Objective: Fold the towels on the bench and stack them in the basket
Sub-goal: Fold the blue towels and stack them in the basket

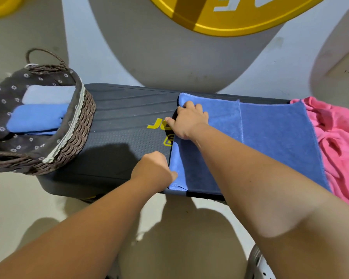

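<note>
Left hand (155,170) is clenched, pinching the near left corner of the blue terry towel (270,141); right hand (186,121) lies fingers-down on the far left corner, gripping that edge. Towel lies flat on the dark grey padded bench (119,125), long axis along the bench, left portion folded over. Crumpled pink towel (338,141) touches its right end. Brown woven basket (77,137) with floral lining sits at the bench's left end, holding folded blue towels (38,117).

Both hands' grip (189,121) on blue towel (270,133), bench (125,117)
</note>
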